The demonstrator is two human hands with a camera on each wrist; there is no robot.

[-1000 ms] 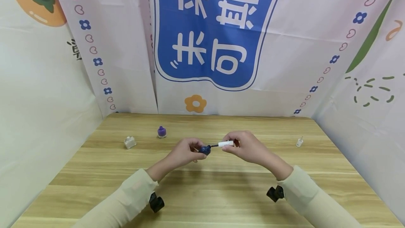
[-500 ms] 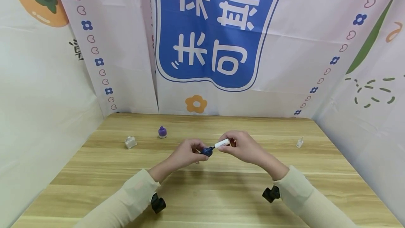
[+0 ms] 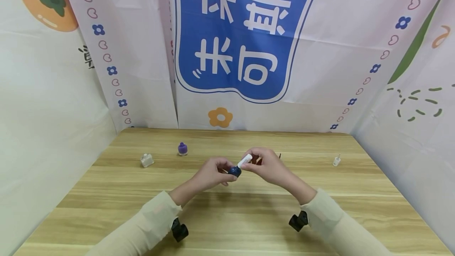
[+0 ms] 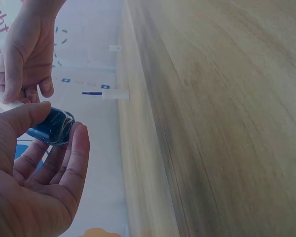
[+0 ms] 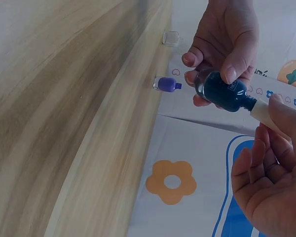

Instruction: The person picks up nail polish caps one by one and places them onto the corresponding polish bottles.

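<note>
Near the middle of the table, my left hand (image 3: 211,173) pinches a dark blue nail polish bottle (image 3: 234,172) between thumb and fingers, tilted above the wood. My right hand (image 3: 271,168) grips a white nail polish cap (image 3: 244,161) by its sides. In the right wrist view the cap (image 5: 261,111) meets the bottle's threaded neck (image 5: 249,103) in line with it, a little thread showing. The cap's brush is out of sight, inside the bottle. Dark polish fills most of the bottle (image 5: 222,92).
A purple polish bottle (image 3: 183,149) with a bare neck and a clear bottle (image 3: 147,160) stand at the back left. One white brush cap (image 3: 336,161) stands upright at right. Another white cap (image 4: 116,94) with a dark brush stands behind my right hand. Printed cloth walls enclose the table.
The right hand has moved left and tipped the cap steeper. Its dark brush, visible before, has gone into the bottle. The left hand has shifted slightly right. A brush tip now shows behind the right hand.
</note>
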